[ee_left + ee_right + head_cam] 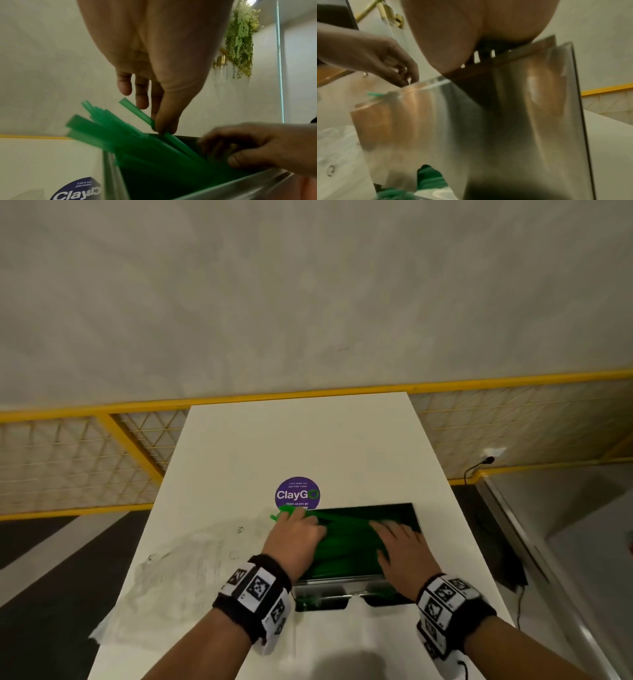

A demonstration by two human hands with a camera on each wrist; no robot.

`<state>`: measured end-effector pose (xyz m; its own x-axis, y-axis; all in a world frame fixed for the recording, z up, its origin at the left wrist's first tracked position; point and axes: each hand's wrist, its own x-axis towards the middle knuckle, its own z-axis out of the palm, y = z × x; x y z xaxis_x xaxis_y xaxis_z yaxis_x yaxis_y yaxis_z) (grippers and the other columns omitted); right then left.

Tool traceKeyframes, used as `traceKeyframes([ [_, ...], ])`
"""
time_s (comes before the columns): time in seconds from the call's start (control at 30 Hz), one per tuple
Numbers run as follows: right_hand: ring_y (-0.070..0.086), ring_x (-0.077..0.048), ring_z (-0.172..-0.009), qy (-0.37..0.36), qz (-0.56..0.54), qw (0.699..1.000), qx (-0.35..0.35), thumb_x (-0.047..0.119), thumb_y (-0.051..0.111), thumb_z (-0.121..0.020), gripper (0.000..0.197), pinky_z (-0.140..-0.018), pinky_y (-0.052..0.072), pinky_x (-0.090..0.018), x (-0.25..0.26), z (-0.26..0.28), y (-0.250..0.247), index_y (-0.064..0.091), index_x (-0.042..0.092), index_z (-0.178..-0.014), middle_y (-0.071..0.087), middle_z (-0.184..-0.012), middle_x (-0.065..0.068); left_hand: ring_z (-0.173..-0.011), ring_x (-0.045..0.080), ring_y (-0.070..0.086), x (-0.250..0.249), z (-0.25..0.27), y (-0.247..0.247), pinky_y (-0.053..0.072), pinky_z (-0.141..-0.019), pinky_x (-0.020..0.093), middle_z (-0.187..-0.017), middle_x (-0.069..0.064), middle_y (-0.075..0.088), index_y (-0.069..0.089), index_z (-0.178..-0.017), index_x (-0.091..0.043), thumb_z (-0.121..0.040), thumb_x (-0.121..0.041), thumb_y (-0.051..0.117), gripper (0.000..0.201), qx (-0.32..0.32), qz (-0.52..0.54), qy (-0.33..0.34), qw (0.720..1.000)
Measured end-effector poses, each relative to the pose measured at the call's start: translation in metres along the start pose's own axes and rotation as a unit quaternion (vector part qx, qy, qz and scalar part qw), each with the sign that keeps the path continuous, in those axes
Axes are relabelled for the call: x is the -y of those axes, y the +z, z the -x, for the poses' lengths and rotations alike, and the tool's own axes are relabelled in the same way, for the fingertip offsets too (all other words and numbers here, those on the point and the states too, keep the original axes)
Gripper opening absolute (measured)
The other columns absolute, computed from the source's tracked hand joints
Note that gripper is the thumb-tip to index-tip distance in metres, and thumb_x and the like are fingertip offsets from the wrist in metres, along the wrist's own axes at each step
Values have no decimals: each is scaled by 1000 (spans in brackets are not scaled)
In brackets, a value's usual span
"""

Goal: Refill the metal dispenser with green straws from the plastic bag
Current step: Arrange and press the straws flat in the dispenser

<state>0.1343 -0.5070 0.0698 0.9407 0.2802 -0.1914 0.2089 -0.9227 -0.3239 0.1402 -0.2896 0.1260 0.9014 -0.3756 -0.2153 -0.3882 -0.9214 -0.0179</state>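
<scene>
The open-topped metal dispenser (335,579) (488,121) stands on the white table (308,440), full of green straws (342,546) (120,143). At its left end several straws stick out slanted over the rim. There my left hand (294,534) (159,121) pinches one straw between thumb and fingers. Flat on the straws at the right end lies my right hand (400,546) (248,146), fingers spread; in the right wrist view they are hidden behind the palm. More straws (429,180) show in the opening at the front base. The crumpled clear plastic bag (188,570) lies left of the dispenser.
A round purple ClayGo sticker (297,494) sits on the table just behind the dispenser's left end. A yellow-framed mesh fence (102,460) runs behind the table. A black cable (474,467) hangs from a wall socket at the right.
</scene>
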Motion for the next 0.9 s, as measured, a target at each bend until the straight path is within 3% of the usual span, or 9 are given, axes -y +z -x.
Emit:
traceKeyframes([
  [0.1, 47, -20, -123, 14, 12, 998, 67, 30, 37, -98, 42, -103, 37, -37, 0, -6, -6, 40, 29, -140, 47, -138, 1, -127, 24, 35, 12, 4, 3, 30, -102, 40, -138, 0, 42, 43, -135, -28, -93, -36, 49, 43, -71, 100, -84, 989],
  [0.13, 45, -21, -125, 17, 3, 998, 61, 31, 40, -98, 43, -103, 38, -37, 0, -7, -8, 39, 28, -141, 45, -139, 0, -129, 26, 34, 19, 5, 5, 32, -103, 42, -141, 3, 40, 40, -138, -27, -93, -40, 50, 48, -113, 172, -147, 968],
  [0.2, 36, -21, -133, 15, -38, 997, 61, 35, 47, -95, 52, -107, 37, -39, -1, -9, -9, 32, 28, -145, 34, -147, 0, -130, 30, 37, 32, 2, 12, 34, -105, 41, -143, 12, 39, 34, -143, -18, -94, -38, 49, 54, -163, 354, -257, 884],
  [0.27, 23, -24, -141, 16, -76, 991, 107, 43, 50, -93, 64, -114, 29, -45, 4, -9, -9, 21, 32, -149, 19, -155, 2, -127, 30, 43, 31, -5, 25, 36, -103, 36, -139, 18, 45, 35, -142, -10, -98, -34, 43, 51, -129, 454, -282, 835],
  [0.37, 9, -28, -146, 38, -56, 982, 175, 52, 47, -92, 73, -117, 18, -50, 12, -11, -5, 6, 37, -151, 2, -160, 5, -106, 29, 56, 23, -15, 39, 43, -88, 32, -120, 19, 58, 49, -125, -9, -98, -29, 43, 35, -126, 451, -272, 841],
  [0.47, 10, -29, -146, 55, -40, 982, 174, 51, 45, -92, 74, -116, 17, -50, 15, -13, -3, 1, 38, -150, 0, -161, 4, -77, 29, 60, 23, -22, 42, 49, -69, 34, -95, 17, 66, 53, -103, -12, -95, -36, 49, 26, -146, 456, -298, 826],
  [0.63, 12, -28, -146, 68, -33, 982, 173, 50, 46, -91, 76, -115, 18, -51, 15, -14, -3, 0, 38, -150, 1, -161, 4, -74, 34, 63, 25, -31, 39, 53, -67, 37, -85, 19, 67, 57, -102, -8, -95, -30, 49, 25, -137, 404, -292, 856],
  [0.77, 8, -28, -147, 81, -22, 977, 194, 52, 41, -93, 72, -116, 13, -54, 15, -15, -3, 2, 36, -151, 2, -161, 5, -63, 28, 55, 30, -21, 32, 43, -59, 31, -83, 21, 67, 60, -97, 0, -94, -23, 50, 25, -188, 425, -302, 832],
  [0.9, 10, -28, -146, 96, -1, 972, 215, 51, 36, -94, 67, -116, 14, -54, 15, -18, -2, 8, 31, -152, 10, -160, 0, -72, 26, 51, 53, 1, 16, 35, -66, 27, -79, 15, 63, 62, -88, 2, -93, -18, 51, 24, -244, 431, -333, 802],
])
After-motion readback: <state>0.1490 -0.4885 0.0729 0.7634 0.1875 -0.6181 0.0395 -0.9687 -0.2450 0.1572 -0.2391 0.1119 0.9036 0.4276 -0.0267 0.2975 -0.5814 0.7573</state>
